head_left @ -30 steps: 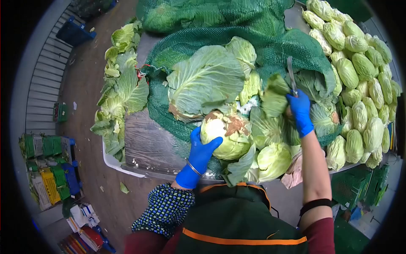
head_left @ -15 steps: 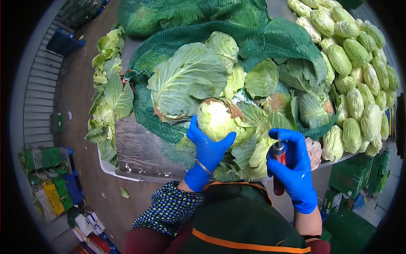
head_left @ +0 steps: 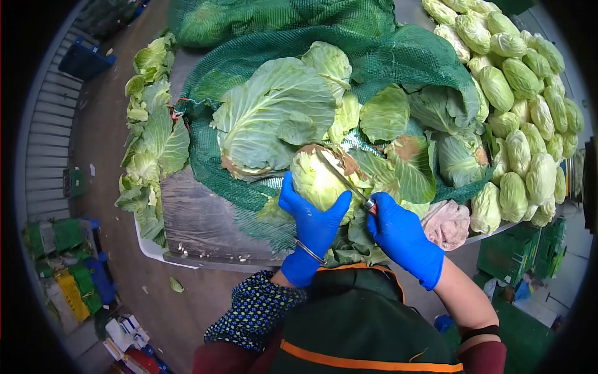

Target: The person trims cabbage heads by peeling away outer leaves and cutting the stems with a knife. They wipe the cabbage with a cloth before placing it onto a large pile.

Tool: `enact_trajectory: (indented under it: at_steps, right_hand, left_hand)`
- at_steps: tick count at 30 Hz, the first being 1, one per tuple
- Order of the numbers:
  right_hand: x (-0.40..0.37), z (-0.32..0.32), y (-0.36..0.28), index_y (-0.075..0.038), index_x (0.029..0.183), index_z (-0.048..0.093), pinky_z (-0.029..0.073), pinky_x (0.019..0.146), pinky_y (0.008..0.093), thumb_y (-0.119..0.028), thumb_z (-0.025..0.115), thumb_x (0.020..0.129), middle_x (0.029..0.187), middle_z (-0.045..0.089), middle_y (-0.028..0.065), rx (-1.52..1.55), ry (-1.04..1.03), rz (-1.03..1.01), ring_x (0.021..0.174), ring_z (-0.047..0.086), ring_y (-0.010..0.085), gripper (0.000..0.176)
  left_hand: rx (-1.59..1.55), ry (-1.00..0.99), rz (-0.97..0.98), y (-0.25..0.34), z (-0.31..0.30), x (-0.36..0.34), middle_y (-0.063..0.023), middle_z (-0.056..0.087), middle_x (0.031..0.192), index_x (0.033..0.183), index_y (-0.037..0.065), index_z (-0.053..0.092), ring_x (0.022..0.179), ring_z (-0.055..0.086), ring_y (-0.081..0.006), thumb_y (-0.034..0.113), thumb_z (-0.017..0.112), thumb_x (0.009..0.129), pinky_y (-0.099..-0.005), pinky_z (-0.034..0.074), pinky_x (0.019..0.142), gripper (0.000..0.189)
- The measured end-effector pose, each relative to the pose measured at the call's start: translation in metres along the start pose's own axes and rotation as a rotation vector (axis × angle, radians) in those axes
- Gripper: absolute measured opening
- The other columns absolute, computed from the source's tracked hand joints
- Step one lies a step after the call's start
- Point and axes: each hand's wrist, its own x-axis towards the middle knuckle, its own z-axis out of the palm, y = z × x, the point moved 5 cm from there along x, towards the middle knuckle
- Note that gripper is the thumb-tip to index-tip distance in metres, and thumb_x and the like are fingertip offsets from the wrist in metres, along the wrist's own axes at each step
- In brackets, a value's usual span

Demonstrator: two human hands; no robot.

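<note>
My left hand (head_left: 313, 219), in a blue glove, is wrapped round the near left side of a pale green cabbage (head_left: 316, 182) with brown patches near its top. In my right hand (head_left: 403, 234), also gloved in blue, is a knife (head_left: 343, 177) with a red handle. Its blade lies across the cabbage's upper right, by the brown part. Loose outer leaves (head_left: 274, 106) lie behind the cabbage on a green mesh sack (head_left: 215, 181). Another cabbage (head_left: 460, 160) rests in the mesh to the right.
Trimmed pale cabbages (head_left: 523, 75) are piled along the table's right side. Discarded leaves (head_left: 163, 142) line the left edge. A pinkish cloth (head_left: 446, 225) lies near the front right, and a full mesh sack (head_left: 280, 22) stands at the back. Green crates (head_left: 507, 252) are below on the right.
My right hand has moved left and turned, bringing the knife blade from upright beside the cabbage onto its top. My left hand keeps hold of the cabbage.
</note>
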Motion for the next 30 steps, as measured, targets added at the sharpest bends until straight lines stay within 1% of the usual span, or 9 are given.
enact_trajectory:
  at_steps: [6, 9, 13, 15, 21, 25, 26, 27, 30]
  right_hand:
    - [0.006, 0.029, 0.017, -0.004, 0.093, 0.041, 0.044, 0.053, 0.0449, -0.018, 0.05, 0.082, 0.078, 0.054, 0.0198, -0.123, -0.022, 0.092, 0.063, 0.057, 0.0353, 0.02]
    - [0.004, 0.032, 0.02, -0.004, 0.093, 0.04, 0.044, 0.053, 0.0462, -0.018, 0.049, 0.083, 0.075, 0.055, 0.0216, -0.114, 0.024, 0.151, 0.063, 0.057, 0.0369, 0.02]
    - [-0.008, 0.04, 0.022, -0.003, 0.091, 0.039, 0.043, 0.054, 0.0475, -0.018, 0.048, 0.082, 0.07, 0.056, 0.0236, -0.054, -0.088, 0.252, 0.063, 0.056, 0.0394, 0.02]
    - [-0.003, 0.049, 0.032, -0.002, 0.092, 0.037, 0.043, 0.055, 0.0473, -0.017, 0.048, 0.082, 0.07, 0.055, 0.0241, -0.057, -0.011, 0.196, 0.063, 0.056, 0.0398, 0.021]
    - [0.005, 0.056, 0.037, 0.001, 0.092, 0.039, 0.043, 0.059, 0.0496, -0.014, 0.045, 0.083, 0.076, 0.057, 0.0247, -0.038, -0.038, 0.319, 0.069, 0.056, 0.0414, 0.018]
    - [0.012, 0.076, 0.101, -0.001, 0.096, 0.043, 0.043, 0.068, 0.051, -0.022, 0.043, 0.084, 0.085, 0.057, 0.0291, -0.027, 0.004, 0.343, 0.079, 0.055, 0.0455, 0.025]
    - [0.026, 0.062, 0.095, -0.002, 0.097, 0.043, 0.043, 0.068, 0.051, -0.023, 0.045, 0.083, 0.085, 0.057, 0.0292, -0.041, 0.059, 0.407, 0.079, 0.055, 0.0459, 0.025]
    - [0.015, 0.057, 0.09, -0.003, 0.097, 0.043, 0.043, 0.069, 0.0509, -0.023, 0.046, 0.082, 0.085, 0.057, 0.0293, -0.052, 0.07, 0.507, 0.079, 0.055, 0.0463, 0.026]
    - [0.021, 0.04, 0.09, -0.003, 0.098, 0.043, 0.043, 0.069, 0.05, -0.023, 0.048, 0.079, 0.084, 0.057, 0.0294, 0.197, 0.117, 0.506, 0.08, 0.055, 0.0463, 0.028]
  left_hand:
    - [-0.058, 0.047, -0.056, 0.001, 0.008, -0.006, -0.0215, 0.024, 0.121, 0.128, -0.003, 0.015, 0.111, 0.028, -0.0317, 0.019, 0.081, 0.056, -0.0417, 0.028, 0.097, 0.1]
    - [0.005, 0.084, -0.03, 0.004, 0.008, -0.01, -0.0232, 0.024, 0.121, 0.129, -0.003, 0.016, 0.112, 0.026, -0.0354, 0.019, 0.08, 0.057, -0.0438, 0.026, 0.097, 0.099]
    - [0.152, 0.065, 0.042, 0.016, 0.008, -0.01, -0.0244, 0.024, 0.121, 0.129, -0.002, 0.017, 0.112, 0.026, -0.0379, 0.019, 0.079, 0.056, -0.0459, 0.025, 0.096, 0.098]
    - [0.178, 0.093, 0.067, 0.012, 0.009, -0.013, -0.0245, 0.024, 0.122, 0.13, -0.002, 0.017, 0.111, 0.027, -0.0375, 0.02, 0.079, 0.056, -0.0467, 0.026, 0.095, 0.099]
    - [0.174, 0.072, 0.079, 0.008, 0.011, -0.007, -0.0244, 0.025, 0.122, 0.13, 0.0, 0.018, 0.112, 0.028, -0.0382, 0.021, 0.079, 0.055, -0.0463, 0.027, 0.095, 0.099]
    - [0.235, 0.066, 0.243, 0.008, 0.014, -0.023, -0.0227, 0.032, 0.121, 0.13, 0.001, 0.023, 0.111, 0.032, -0.0372, 0.023, 0.081, 0.052, -0.0441, 0.029, 0.095, 0.1]
    - [0.069, 0.042, 0.255, -0.008, 0.013, -0.004, -0.0218, 0.032, 0.123, 0.13, 0.001, 0.022, 0.113, 0.033, -0.0356, 0.022, 0.081, 0.053, -0.0436, 0.029, 0.096, 0.099]
    - [-0.082, -0.008, 0.22, -0.028, 0.003, -0.001, -0.0209, 0.033, 0.124, 0.13, 0.001, 0.022, 0.114, 0.034, -0.0339, 0.021, 0.081, 0.055, -0.0431, 0.029, 0.097, 0.098]
    - [-0.651, -0.217, -0.296, -0.039, -0.018, 0.018, -0.0167, 0.035, 0.126, 0.132, 0.006, 0.019, 0.116, 0.039, -0.0287, 0.006, 0.073, 0.065, -0.0385, 0.039, 0.095, 0.086]
